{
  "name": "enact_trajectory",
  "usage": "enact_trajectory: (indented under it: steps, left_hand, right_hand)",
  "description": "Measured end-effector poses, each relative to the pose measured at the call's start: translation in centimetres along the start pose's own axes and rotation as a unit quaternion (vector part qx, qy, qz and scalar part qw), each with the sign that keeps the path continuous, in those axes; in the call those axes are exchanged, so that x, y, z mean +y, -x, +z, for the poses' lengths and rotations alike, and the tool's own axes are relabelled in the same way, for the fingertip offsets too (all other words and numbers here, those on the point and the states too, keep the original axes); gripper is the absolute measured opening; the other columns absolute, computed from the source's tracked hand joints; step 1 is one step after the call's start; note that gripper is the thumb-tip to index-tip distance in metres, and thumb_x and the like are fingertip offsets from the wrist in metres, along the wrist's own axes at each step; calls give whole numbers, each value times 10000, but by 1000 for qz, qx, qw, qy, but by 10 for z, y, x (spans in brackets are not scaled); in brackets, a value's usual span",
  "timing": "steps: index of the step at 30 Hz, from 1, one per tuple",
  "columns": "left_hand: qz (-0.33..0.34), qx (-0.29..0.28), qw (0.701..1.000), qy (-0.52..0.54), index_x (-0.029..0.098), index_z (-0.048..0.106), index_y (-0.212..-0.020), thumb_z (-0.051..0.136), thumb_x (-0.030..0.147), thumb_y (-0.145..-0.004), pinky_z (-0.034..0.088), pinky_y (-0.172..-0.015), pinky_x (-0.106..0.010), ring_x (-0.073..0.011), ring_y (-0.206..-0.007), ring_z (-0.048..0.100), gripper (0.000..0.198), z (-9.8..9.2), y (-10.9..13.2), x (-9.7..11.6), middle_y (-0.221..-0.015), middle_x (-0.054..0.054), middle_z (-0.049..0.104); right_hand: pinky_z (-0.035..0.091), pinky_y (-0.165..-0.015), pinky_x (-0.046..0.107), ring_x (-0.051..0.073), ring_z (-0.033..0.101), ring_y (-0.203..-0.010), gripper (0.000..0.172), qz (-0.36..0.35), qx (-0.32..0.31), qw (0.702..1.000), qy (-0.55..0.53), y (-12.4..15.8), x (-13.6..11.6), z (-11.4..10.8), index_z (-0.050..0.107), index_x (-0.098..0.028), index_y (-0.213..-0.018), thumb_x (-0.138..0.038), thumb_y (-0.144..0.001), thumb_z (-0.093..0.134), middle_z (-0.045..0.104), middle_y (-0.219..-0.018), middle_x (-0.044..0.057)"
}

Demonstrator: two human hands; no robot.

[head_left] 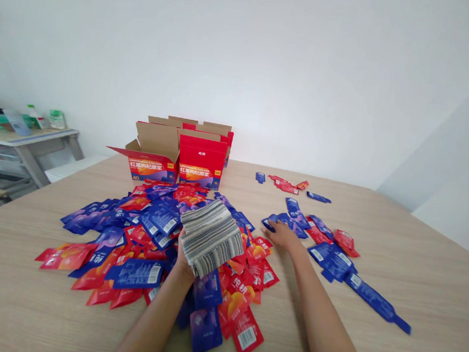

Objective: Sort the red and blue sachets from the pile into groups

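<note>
My left hand (184,255) is closed around a folded cloth (212,237) with grey, cream and dark stripes. The cloth is held above a large heap of blue and red sachets (164,219), and most of the fingers are hidden beneath it. To the right of the heap, my right hand (283,236) reaches onto the table, its fingers curled over a blue sachet (270,220). More blue sachets (295,209) lie just beyond that hand.
Open red cartons (201,162) stand behind the heap, flaps up. Loose red sachets (346,242) and a blue strip of sachets (372,295) lie on the right of the wooden table (424,272). A side bench (26,138) with bottles stands at far left, and a white wall (270,63) rises behind.
</note>
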State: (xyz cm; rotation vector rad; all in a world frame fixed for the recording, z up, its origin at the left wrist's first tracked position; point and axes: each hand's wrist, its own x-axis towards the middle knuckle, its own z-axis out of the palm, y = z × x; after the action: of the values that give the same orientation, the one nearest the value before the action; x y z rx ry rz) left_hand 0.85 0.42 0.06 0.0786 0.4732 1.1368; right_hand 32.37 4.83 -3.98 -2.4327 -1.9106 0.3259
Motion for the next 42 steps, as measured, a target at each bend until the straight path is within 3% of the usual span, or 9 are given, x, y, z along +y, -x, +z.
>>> enact_trajectory:
  steps: [3, 8, 14, 17, 24, 27, 33, 37, 42]
  left_hand:
    - [7, 7, 1000, 4, 175, 747, -1034, 481, 392, -889, 589, -799, -455, -268, -700, 716, 372, 0, 1, 0, -731, -65, 747]
    - [13, 4, 1000, 0, 169, 746, -1057, 483, 406, -898, 590, -732, -424, -244, -633, 694, 388, 3, 2, 0, -773, -67, 758]
    - [15, -21, 1000, 17, 184, 747, -1078, 504, 438, -910, 596, -783, -441, -247, -667, 711, 390, -3, 0, -2, -835, -74, 770]
    - [14, -48, 998, 25, 194, 749, -1059, 561, 482, -879, 586, -851, -462, -274, -778, 734, 388, -10, -1, -4, -891, -76, 776]
    - [-19, -78, 996, 23, 177, 744, -1058, 579, 490, -877, 558, -900, -480, -287, -807, 736, 398, -7, 5, -7, -925, -62, 778]
    - [-12, -42, 999, 31, 158, 734, -1085, 598, 443, -865, 554, -903, -462, -249, -713, 721, 385, -2, 7, -10, -924, -68, 782]
    - [-23, -27, 999, 38, 141, 745, -1066, 526, 391, -905, 557, -861, -437, -225, -591, 680, 368, 4, 8, -12, -737, -45, 752]
    - [-23, -19, 999, 43, 137, 752, -1014, 518, 415, -899, 562, -838, -453, -246, -609, 684, 382, -1, 2, -12, -673, -55, 724]
    - [-25, -26, 999, 35, 132, 746, -960, 527, 393, -882, 564, -848, -467, -277, -727, 715, 349, -6, -2, -13, -762, -90, 750]
  right_hand:
    - [508, -1016, 457, 262, 613, -1196, 372, -34, -56, 998, -1, -1, -6, -9, 617, -188, -1298, -391, -986, 614, 611, -1349, 117]
    - [564, -918, 428, 230, 646, -1088, 341, -1, -84, 996, 12, 4, -8, -15, 615, -190, -1262, -375, -976, 640, 624, -1285, 88]
    - [505, -938, 432, 374, 616, -1233, 786, 92, -42, 995, 23, 6, -1, -11, 574, -78, -1368, -680, -863, 616, 585, -1371, 285]
    - [494, -946, 438, 370, 636, -1216, 813, 104, -44, 993, 20, 3, -8, 0, 612, -66, -1321, -746, -902, 462, 639, -1302, 290]
    - [468, -998, 410, 325, 597, -1280, 654, 82, -30, 996, 17, -2, -14, 6, 497, -136, -1442, -406, -874, 676, 618, -1378, 221]
    - [444, -1039, 375, 308, 565, -1325, 827, 81, -27, 996, 6, -1, 2, -3, 367, -159, -1543, -279, -812, 735, 567, -1452, 194]
    - [475, -1013, 396, 352, 567, -1318, 1051, 120, -26, 992, -23, -5, 23, -6, 269, -62, -1579, -392, -737, 803, 581, -1412, 251]
    - [478, -999, 348, 314, 574, -1311, 997, 123, -9, 992, -36, -5, 26, -5, 354, -109, -1551, -407, -721, 820, 592, -1411, 212]
    - [510, -935, 431, 358, 629, -1214, 689, 169, 36, 985, -30, 10, 28, -18, 561, -157, -1378, -333, -749, 781, 657, -1286, 215]
